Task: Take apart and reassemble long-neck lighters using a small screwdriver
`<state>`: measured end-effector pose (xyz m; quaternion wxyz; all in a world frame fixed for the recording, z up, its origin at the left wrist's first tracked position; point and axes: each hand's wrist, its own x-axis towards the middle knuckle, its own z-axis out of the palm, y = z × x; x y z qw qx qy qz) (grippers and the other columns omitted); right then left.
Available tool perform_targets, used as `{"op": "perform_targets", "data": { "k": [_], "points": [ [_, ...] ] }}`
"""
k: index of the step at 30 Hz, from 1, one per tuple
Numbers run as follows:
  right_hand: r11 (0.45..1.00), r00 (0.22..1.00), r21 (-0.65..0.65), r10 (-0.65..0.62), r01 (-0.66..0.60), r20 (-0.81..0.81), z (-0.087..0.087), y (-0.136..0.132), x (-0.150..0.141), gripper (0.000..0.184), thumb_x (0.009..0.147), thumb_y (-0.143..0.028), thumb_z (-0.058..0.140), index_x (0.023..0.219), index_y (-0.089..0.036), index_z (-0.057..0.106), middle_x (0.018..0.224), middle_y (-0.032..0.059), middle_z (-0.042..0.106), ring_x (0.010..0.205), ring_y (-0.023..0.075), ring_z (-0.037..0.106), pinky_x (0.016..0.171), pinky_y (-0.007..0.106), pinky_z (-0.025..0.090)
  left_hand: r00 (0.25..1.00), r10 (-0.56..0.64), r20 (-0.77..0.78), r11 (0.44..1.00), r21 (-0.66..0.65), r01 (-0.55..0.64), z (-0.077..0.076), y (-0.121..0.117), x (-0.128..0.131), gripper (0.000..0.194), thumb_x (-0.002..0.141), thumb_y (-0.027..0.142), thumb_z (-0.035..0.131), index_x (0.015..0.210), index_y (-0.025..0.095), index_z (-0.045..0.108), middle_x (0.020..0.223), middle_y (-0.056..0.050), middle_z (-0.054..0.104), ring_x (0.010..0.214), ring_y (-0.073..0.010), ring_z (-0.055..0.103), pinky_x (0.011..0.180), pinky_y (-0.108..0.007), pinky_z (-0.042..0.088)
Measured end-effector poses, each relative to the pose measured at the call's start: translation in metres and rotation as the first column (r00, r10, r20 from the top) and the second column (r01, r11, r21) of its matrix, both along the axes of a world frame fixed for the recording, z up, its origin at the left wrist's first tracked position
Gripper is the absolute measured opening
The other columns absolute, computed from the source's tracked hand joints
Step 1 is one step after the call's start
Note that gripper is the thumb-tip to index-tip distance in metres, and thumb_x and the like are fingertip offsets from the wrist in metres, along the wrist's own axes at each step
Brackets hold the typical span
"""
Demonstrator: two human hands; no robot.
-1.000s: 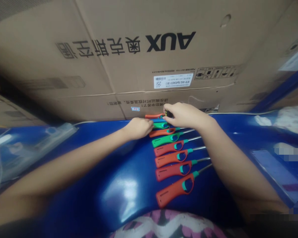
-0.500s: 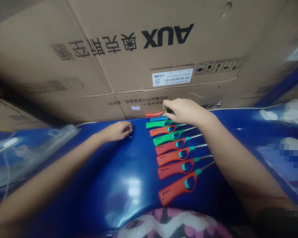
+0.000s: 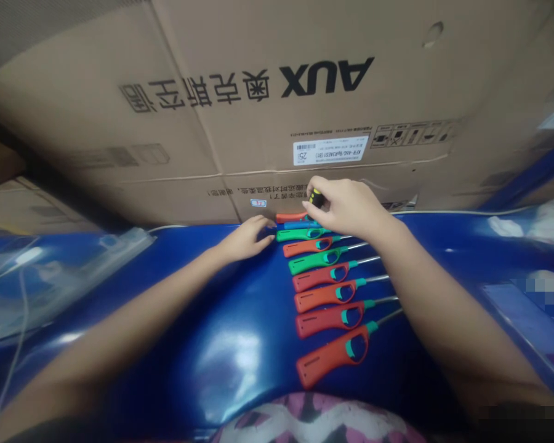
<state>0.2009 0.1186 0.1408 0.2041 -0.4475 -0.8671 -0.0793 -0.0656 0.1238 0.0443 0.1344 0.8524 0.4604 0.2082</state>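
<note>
Several long-necked gas lighters lie side by side on the blue table (image 3: 189, 344), grips to the left and metal tubes to the right. The nearest is a red lighter (image 3: 321, 363). At the far end are a green lighter (image 3: 290, 235), a blue lighter (image 3: 296, 225) and an orange-red lighter (image 3: 289, 217). My left hand (image 3: 244, 240) is open, thumb and fingers apart, at the grip ends of these far ones. Above their right part, my right hand (image 3: 348, 206) is closed around a small black-and-yellow handle (image 3: 316, 198); its lower end is hidden.
A large cardboard box (image 3: 240, 141) stands upright along the table's back edge. Clear plastic packaging (image 3: 115, 264) and a white cable (image 3: 22, 320) lie at the left. On the right are a crumpled white piece (image 3: 505, 226) and a flat clear-wrapped item (image 3: 517, 320).
My left hand has moved right to the far lighters and its curled fingers have spread. My right hand stays above the far lighters, with more of the black-and-yellow handle showing. The view has shifted slightly.
</note>
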Motion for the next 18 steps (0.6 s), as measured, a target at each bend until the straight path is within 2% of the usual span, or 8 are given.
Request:
{"op": "perform_targets", "data": {
  "k": [2, 5, 10, 14, 18],
  "points": [
    [1.000, 0.999, 0.011, 0.030, -0.030, -0.039, -0.003, -0.001, -0.004, 0.022, 0.093, -0.040, 0.052, 0.105, -0.023, 0.060, 0.081, 0.0008, 0.074, 0.071, 0.0203, 0.066, 0.057, 0.030, 0.029, 1.000, -0.017, 0.019, 1.000, -0.001, 0.017, -0.005, 0.004, 0.013, 0.029, 0.088, 0.030, 0.059, 0.114, 0.017, 0.064, 0.110, -0.011, 0.066, 0.103, -0.0255, 0.063, 0.094, -0.041, 0.053],
    [0.998, 0.996, -0.005, 0.064, -0.064, -0.057, -0.008, -0.001, -0.009, 0.023, 0.095, -0.039, 0.051, 0.109, -0.023, 0.059, 0.086, 0.0009, 0.074, 0.074, 0.0201, 0.067, 0.058, 0.030, 0.030, 0.998, -0.004, 0.060, 1.000, -0.020, 0.005, -0.017, 0.010, 0.025, 0.025, 0.084, 0.026, 0.064, 0.108, 0.017, 0.068, 0.103, -0.010, 0.068, 0.095, -0.0241, 0.065, 0.089, -0.039, 0.055],
    [0.991, 0.992, -0.062, 0.116, -0.118, -0.047, -0.015, 0.000, -0.016, 0.027, 0.097, -0.041, 0.047, 0.113, -0.022, 0.057, 0.090, 0.0024, 0.074, 0.075, 0.0199, 0.066, 0.060, 0.029, 0.031, 0.983, 0.055, 0.177, 0.997, -0.064, -0.044, -0.035, 0.011, 0.033, 0.029, 0.079, 0.030, 0.075, 0.102, 0.014, 0.070, 0.095, -0.007, 0.071, 0.085, -0.0211, 0.068, 0.080, -0.034, 0.057],
    [0.982, 0.986, -0.082, 0.167, -0.168, -0.019, -0.023, 0.000, -0.021, 0.026, 0.098, -0.041, 0.048, 0.112, -0.021, 0.057, 0.097, 0.0041, 0.075, 0.076, 0.0201, 0.067, 0.062, 0.029, 0.031, 0.962, 0.067, 0.264, 0.996, -0.074, -0.050, -0.042, 0.003, 0.036, 0.029, 0.079, 0.031, 0.076, 0.103, 0.014, 0.071, 0.101, -0.008, 0.072, 0.089, -0.0199, 0.069, 0.084, -0.033, 0.056],
    [0.985, 0.989, -0.093, 0.142, -0.144, -0.026, -0.028, 0.002, -0.024, 0.025, 0.098, -0.039, 0.047, 0.112, -0.020, 0.056, 0.093, 0.0038, 0.075, 0.074, 0.0206, 0.067, 0.061, 0.029, 0.031, 0.951, 0.056, 0.304, 0.996, -0.076, -0.035, -0.045, 0.000, 0.036, 0.029, 0.078, 0.031, 0.078, 0.101, 0.015, 0.071, 0.100, -0.008, 0.072, 0.089, -0.0201, 0.069, 0.084, -0.034, 0.056]
  ]
}}
